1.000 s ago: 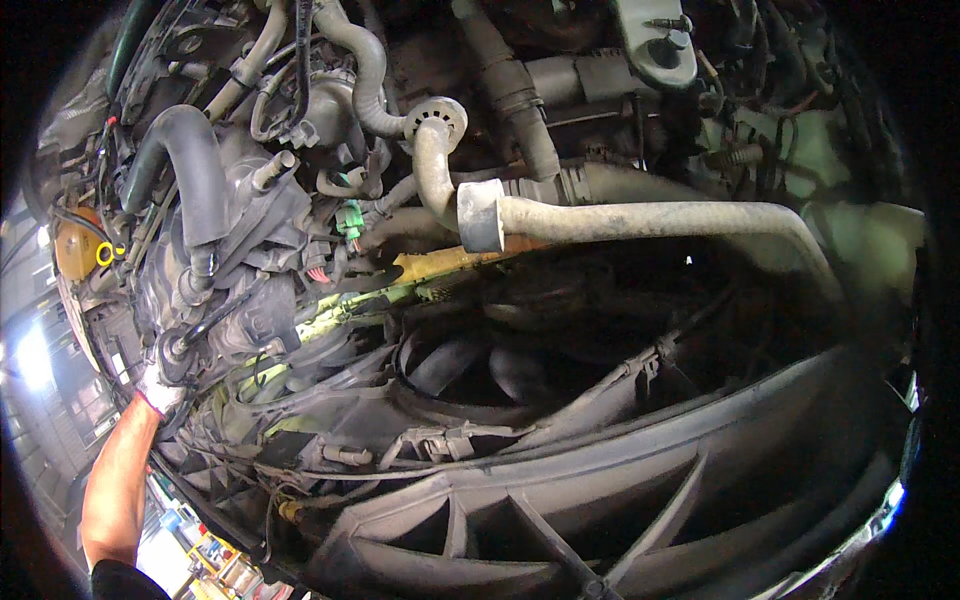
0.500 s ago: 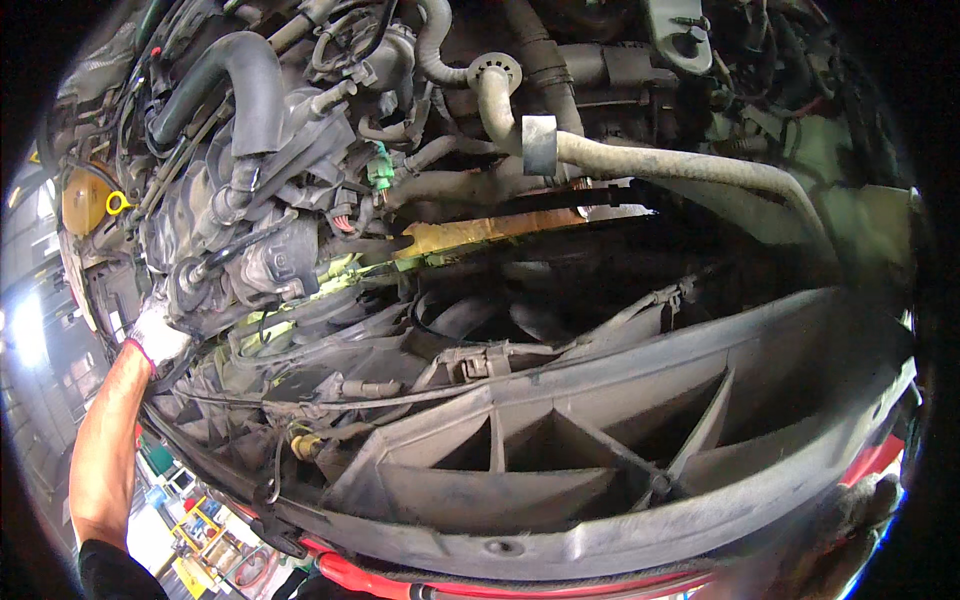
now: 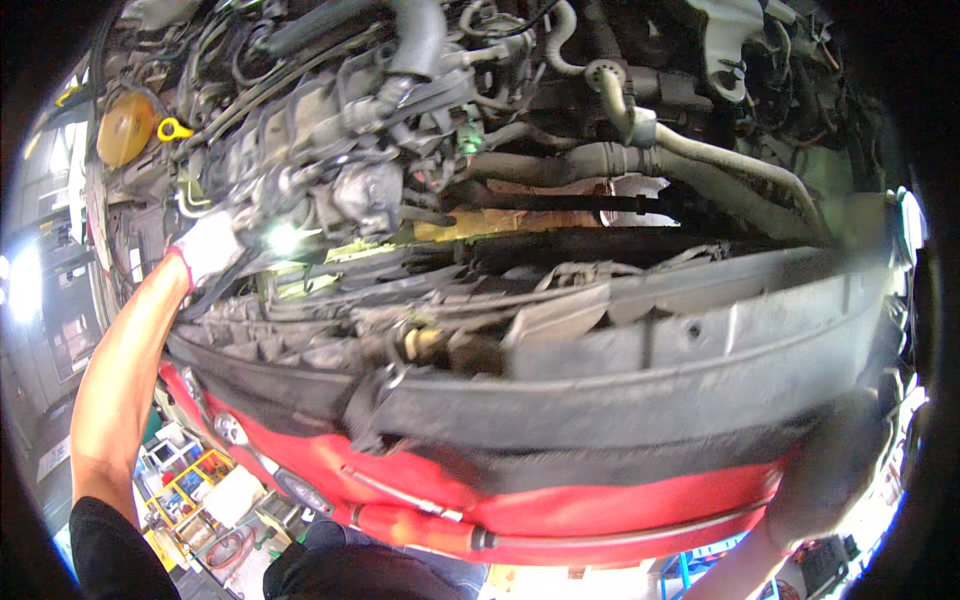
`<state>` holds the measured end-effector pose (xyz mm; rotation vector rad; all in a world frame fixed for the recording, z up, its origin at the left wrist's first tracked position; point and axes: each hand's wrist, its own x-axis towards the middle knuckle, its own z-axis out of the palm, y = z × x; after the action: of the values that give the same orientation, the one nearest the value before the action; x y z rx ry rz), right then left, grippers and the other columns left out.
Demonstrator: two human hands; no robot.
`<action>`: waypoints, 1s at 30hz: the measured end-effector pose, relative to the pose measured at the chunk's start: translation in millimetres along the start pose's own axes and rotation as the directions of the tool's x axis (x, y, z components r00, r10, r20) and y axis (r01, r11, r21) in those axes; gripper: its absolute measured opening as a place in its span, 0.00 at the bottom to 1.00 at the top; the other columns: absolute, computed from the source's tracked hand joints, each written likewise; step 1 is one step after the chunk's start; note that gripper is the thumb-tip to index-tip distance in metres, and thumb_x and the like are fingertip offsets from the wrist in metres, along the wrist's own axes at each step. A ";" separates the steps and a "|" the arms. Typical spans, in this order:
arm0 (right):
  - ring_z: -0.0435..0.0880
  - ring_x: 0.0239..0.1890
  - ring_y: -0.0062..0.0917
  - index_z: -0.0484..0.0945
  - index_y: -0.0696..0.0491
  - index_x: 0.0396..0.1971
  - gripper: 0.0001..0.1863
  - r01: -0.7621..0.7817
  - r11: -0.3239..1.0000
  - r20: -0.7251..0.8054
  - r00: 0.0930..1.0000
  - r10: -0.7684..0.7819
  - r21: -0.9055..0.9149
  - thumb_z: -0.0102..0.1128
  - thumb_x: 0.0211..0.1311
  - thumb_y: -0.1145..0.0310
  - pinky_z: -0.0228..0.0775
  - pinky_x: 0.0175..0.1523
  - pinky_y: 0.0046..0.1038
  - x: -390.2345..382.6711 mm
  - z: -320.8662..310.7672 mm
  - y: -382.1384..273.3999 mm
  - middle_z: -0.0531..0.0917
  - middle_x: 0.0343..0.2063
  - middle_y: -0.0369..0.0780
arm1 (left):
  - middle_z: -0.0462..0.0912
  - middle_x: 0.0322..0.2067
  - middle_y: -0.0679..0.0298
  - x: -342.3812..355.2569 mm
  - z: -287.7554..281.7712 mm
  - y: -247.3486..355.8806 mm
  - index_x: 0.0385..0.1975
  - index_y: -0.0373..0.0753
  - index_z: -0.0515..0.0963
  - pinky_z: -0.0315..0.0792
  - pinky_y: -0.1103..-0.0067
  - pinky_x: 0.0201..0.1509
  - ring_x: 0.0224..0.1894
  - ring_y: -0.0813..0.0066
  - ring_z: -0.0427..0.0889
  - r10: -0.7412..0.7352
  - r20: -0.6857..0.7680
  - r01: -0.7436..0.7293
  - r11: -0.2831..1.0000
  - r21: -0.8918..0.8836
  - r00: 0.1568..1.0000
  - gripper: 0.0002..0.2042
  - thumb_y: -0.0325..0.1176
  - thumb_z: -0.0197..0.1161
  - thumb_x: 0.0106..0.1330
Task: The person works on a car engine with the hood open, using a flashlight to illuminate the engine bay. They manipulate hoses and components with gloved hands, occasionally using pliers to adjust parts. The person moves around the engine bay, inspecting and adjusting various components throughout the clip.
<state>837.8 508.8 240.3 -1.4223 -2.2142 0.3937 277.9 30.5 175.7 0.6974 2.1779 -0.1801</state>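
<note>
In a white glove, my left hand (image 3: pixel 212 245) reaches into the engine bay at the left, beside the dirty engine (image 3: pixel 300 125). Its fingers are lost in glare and among parts, so their grip cannot be made out. Just right of it shines a bright light (image 3: pixel 285 238); whether the hand holds it is unclear. My right hand (image 3: pixel 835 470), dark and smeared, is at the lower right by the end of the black front panel (image 3: pixel 640 410). Its fingers do not show clearly.
A red cover (image 3: pixel 600 505) hangs along the front edge. On it lie a ratchet (image 3: pixel 270 465), a metal bar (image 3: pixel 400 490) and a long screwdriver (image 3: pixel 425 530) with a red handle. A yellow dipstick loop (image 3: pixel 175 129) and an amber reservoir (image 3: pixel 125 128) stand far left. Shelving (image 3: pixel 185 490) is lower left.
The view has shifted, showing more of the red cover and its tools. My left hand appears higher and further right, and the bright light beside it has come into sight.
</note>
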 end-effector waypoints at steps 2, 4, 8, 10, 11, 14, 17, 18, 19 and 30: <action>0.82 0.50 0.31 0.76 0.64 0.57 0.19 -0.003 0.957 0.051 0.999 -0.012 0.291 0.55 0.69 0.74 0.74 0.58 0.29 4.9 -4.7 12.5 0.82 0.52 0.45 | 0.83 0.52 0.63 1.5 2.5 20.7 0.62 0.37 0.75 0.71 0.77 0.58 0.51 0.74 0.77 -0.075 -0.048 0.081 0.987 0.140 0.996 0.32 0.13 0.48 0.54; 0.81 0.52 0.28 0.73 0.64 0.60 0.20 0.236 0.966 -0.004 0.972 -0.237 0.105 0.49 0.76 0.67 0.74 0.59 0.29 3.1 5.8 1.0 0.80 0.56 0.45 | 0.83 0.42 0.54 1.5 -0.7 49.8 0.52 0.34 0.76 0.72 0.71 0.49 0.42 0.64 0.80 -0.029 -0.115 0.051 0.981 0.190 0.993 0.22 0.20 0.51 0.56; 0.81 0.51 0.28 0.70 0.65 0.63 0.22 0.045 0.778 0.001 0.998 -0.058 0.627 0.47 0.78 0.65 0.74 0.59 0.30 4.9 19.3 -4.9 0.80 0.56 0.46 | 0.83 0.30 0.45 3.6 -6.8 64.0 0.45 0.34 0.81 0.72 0.65 0.36 0.31 0.58 0.82 0.122 -0.133 -0.074 0.946 0.315 0.984 0.15 0.27 0.54 0.60; 0.81 0.51 0.28 0.70 0.65 0.63 0.23 0.127 0.864 -0.011 0.990 -0.139 0.487 0.47 0.78 0.65 0.74 0.58 0.29 12.0 20.7 8.2 0.80 0.54 0.46 | 0.83 0.26 0.47 0.9 -16.1 85.7 0.37 0.35 0.85 0.70 0.64 0.32 0.27 0.61 0.81 0.058 -0.059 -0.030 0.914 0.404 0.997 0.12 0.28 0.55 0.61; 0.81 0.50 0.28 0.69 0.65 0.63 0.23 0.155 0.882 -0.023 0.987 -0.161 0.445 0.47 0.79 0.65 0.74 0.57 0.28 15.7 16.7 11.8 0.81 0.53 0.46 | 0.81 0.20 0.48 16.5 -17.4 63.2 0.23 0.33 0.83 0.67 0.63 0.29 0.23 0.60 0.78 0.238 -0.028 -0.207 0.890 0.406 0.971 0.11 0.32 0.56 0.60; 0.81 0.45 0.25 0.69 0.63 0.64 0.23 0.091 0.821 -0.013 0.995 -0.101 0.564 0.48 0.78 0.63 0.74 0.52 0.25 18.5 33.5 32.4 0.82 0.46 0.43 | 0.82 0.24 0.45 6.2 -18.1 76.0 0.27 0.30 0.82 0.70 0.62 0.32 0.26 0.51 0.80 0.138 -0.074 -0.103 0.929 0.356 0.988 0.11 0.33 0.57 0.55; 0.81 0.41 0.22 0.71 0.61 0.63 0.24 0.108 0.829 -0.059 0.994 -0.090 0.549 0.50 0.77 0.60 0.74 0.47 0.22 10.8 35.1 -3.7 0.83 0.41 0.41 | 0.84 0.30 0.42 10.7 -13.0 84.5 0.32 0.30 0.83 0.72 0.61 0.37 0.32 0.48 0.82 0.153 -0.058 -0.121 0.920 0.374 0.987 0.16 0.39 0.58 0.56; 0.81 0.40 0.22 0.72 0.59 0.63 0.23 0.125 0.857 -0.070 0.992 -0.104 0.500 0.50 0.77 0.60 0.74 0.46 0.22 7.7 34.0 -11.9 0.84 0.42 0.40 | 0.85 0.31 0.43 8.9 -11.6 87.6 0.33 0.32 0.84 0.72 0.60 0.37 0.32 0.48 0.83 0.172 -0.060 -0.143 0.931 0.335 0.983 0.16 0.39 0.58 0.57; 0.81 0.39 0.21 0.73 0.58 0.63 0.23 0.140 0.882 -0.081 0.990 -0.116 0.450 0.50 0.76 0.60 0.74 0.45 0.22 4.2 32.6 -19.5 0.84 0.42 0.39 | 0.85 0.31 0.43 9.6 -11.3 87.9 0.33 0.32 0.84 0.73 0.60 0.38 0.32 0.48 0.83 0.192 -0.067 -0.159 0.928 0.336 0.979 0.16 0.39 0.57 0.58; 0.80 0.53 0.31 0.77 0.56 0.59 0.22 0.200 0.979 -0.037 0.979 -0.201 -0.038 0.51 0.74 0.59 0.68 0.61 0.31 15.6 30.9 -9.4 0.82 0.52 0.44 | 0.85 0.29 0.48 5.6 -17.0 82.4 0.35 0.34 0.85 0.71 0.62 0.37 0.28 0.57 0.78 0.309 -0.071 -0.288 0.932 0.219 0.948 0.17 0.41 0.56 0.62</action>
<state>808.7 519.4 222.3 -1.1978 -2.3143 0.2565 308.0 107.8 191.1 1.1708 2.1376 -0.2158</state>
